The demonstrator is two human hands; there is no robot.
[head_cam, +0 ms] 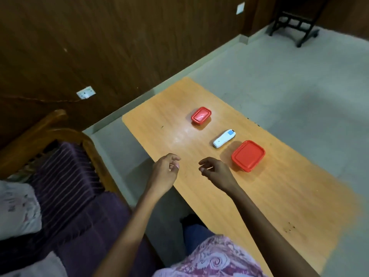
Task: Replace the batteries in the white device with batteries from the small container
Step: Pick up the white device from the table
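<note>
Orange wood-grain worktop (pixel 199 196) over grey floor, dark wood wall behind. White device (pixel 224 139) lies flat mid-worktop. Small red-lidded container (pixel 201 115) beyond the device, apart; bigger red-lidded container (pixel 248 155) just beside it, nearer. Left hand (pixel 165 172) and right hand (pixel 216 171) short of the device, fingers loosely curled, empty.
</note>
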